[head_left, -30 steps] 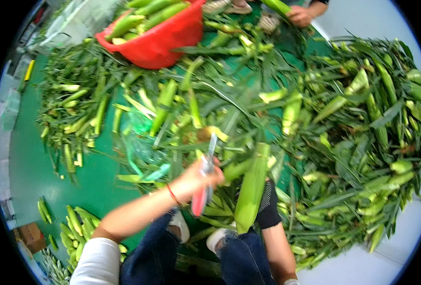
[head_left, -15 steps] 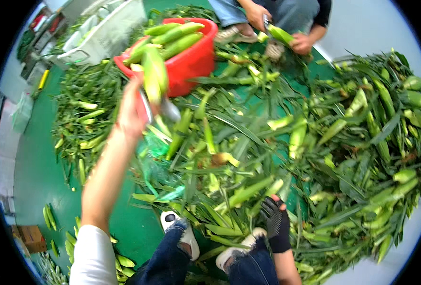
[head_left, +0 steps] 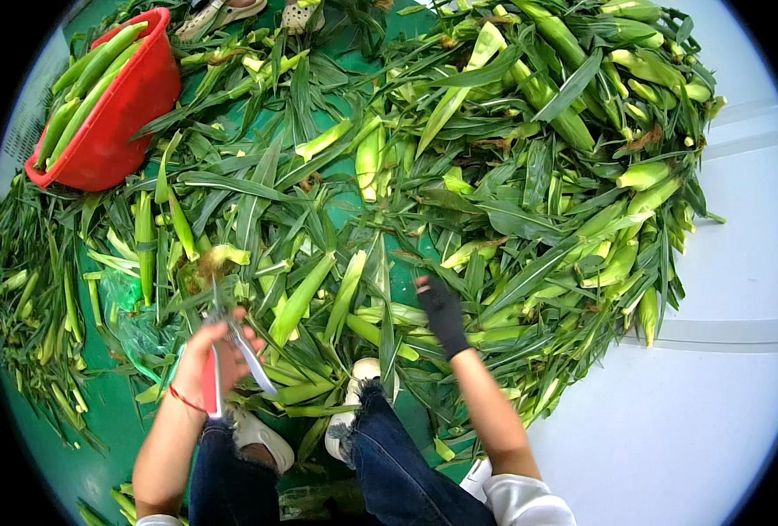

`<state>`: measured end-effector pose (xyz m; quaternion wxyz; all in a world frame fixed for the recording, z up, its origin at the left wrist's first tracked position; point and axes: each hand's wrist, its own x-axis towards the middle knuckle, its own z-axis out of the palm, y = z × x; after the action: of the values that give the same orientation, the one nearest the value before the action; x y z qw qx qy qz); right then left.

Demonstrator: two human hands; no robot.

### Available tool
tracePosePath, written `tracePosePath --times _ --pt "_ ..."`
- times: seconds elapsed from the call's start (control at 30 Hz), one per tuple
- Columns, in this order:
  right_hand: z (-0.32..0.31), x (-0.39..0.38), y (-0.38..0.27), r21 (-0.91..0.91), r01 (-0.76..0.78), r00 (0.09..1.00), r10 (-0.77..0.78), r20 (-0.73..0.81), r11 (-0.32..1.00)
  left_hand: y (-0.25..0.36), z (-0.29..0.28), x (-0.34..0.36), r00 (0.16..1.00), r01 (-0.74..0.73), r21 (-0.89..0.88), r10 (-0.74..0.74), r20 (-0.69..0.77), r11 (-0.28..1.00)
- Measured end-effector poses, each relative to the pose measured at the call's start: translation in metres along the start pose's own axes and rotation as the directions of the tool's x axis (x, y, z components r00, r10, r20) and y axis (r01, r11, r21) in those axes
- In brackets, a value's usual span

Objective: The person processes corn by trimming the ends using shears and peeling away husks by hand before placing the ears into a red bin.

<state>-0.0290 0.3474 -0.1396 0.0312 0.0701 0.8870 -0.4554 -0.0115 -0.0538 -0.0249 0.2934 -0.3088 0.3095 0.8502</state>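
My bare left hand (head_left: 203,355), a red cord at its wrist, grips pruning shears (head_left: 254,366) with red and pale handles. Their blades point away from me, over loose leaves and a husk end with brown silk (head_left: 216,260). On my right hand (head_left: 442,317) is a black fingerless glove. It reaches over the leafy heap with its fingertips stretched forward; I see nothing held in it, though its underside is hidden. Close by lie green corn ears in their husks (head_left: 304,300). At the far left a red tub (head_left: 135,118) holds several husked-over ears (head_left: 99,74).
A large heap of corn ears and leaves (head_left: 573,175) rises on the right against a pale wall (head_left: 670,421). Thin green plastic (head_left: 139,329) lies left of my feet. More leaves (head_left: 34,307) cover the left floor. Another person's shoe (head_left: 303,15) shows at the top.
The corn ear in my left hand over the red tub is gone from that hand, which has come back near my knees with the shears. My view has swung right; my right hand reaches farther forward.
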Motion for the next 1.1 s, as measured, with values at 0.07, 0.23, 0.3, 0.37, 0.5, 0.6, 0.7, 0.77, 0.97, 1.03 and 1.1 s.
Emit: tracePosePath --times 0.07,0.23,0.3,0.37,0.5,0.6,0.7,0.77,0.97,1.03,1.1 --pt "-0.042 0.030 0.016 -0.479 0.049 0.990 -0.107 -0.094 0.876 -0.018 -0.019 -0.011 0.996 0.050 0.018 -0.048 -0.070 0.999" --pt "-0.091 0.113 0.110 -0.972 0.174 0.981 -0.117 0.157 0.157 -0.040 -0.031 -0.012 0.979 0.152 -0.006 -0.151 -0.140 0.988" --pt "-0.115 0.129 0.141 -0.987 0.095 0.980 0.161 0.116 0.130 -0.047 -0.021 -0.002 0.976 0.181 0.015 -0.178 -0.122 0.983" --pt "-0.114 0.128 0.126 -0.962 0.273 0.951 0.154 0.268 -0.016 -0.043 -0.020 0.000 0.985 0.169 0.055 -0.166 -0.052 0.984" --pt "-0.121 0.095 -0.023 -0.940 0.175 0.950 0.202 0.240 0.292 -0.028 0.006 0.007 0.977 0.212 0.189 -0.214 -0.007 0.959" --pt "-0.125 0.046 -0.063 -0.671 0.495 0.852 -0.460 0.250 0.552 -0.046 0.039 0.029 0.951 0.267 0.231 -0.295 0.095 0.936" --pt "-0.073 0.002 -0.114 -0.414 0.624 0.763 -0.632 0.136 0.663 -0.060 0.072 0.031 0.893 0.376 0.141 -0.398 0.210 0.916" --pt "-0.034 -0.016 -0.142 -0.439 0.718 0.660 -0.728 0.186 0.540 -0.068 0.075 0.021 0.877 0.385 0.068 -0.388 0.284 0.920" --pt "0.061 -0.041 -0.144 -0.160 0.710 0.678 -0.727 -0.109 0.686 -0.068 0.073 -0.004 0.992 0.068 0.109 -0.079 0.094 0.992" --pt "0.085 -0.052 -0.135 -0.085 0.624 0.777 -0.628 -0.045 0.777 -0.071 0.049 0.012 0.999 0.019 0.095 -0.023 0.045 0.995" --pt "0.097 -0.061 -0.125 -0.073 0.590 0.806 -0.580 0.118 0.804 -0.072 0.038 0.019 0.992 0.129 0.027 -0.129 0.002 0.991"
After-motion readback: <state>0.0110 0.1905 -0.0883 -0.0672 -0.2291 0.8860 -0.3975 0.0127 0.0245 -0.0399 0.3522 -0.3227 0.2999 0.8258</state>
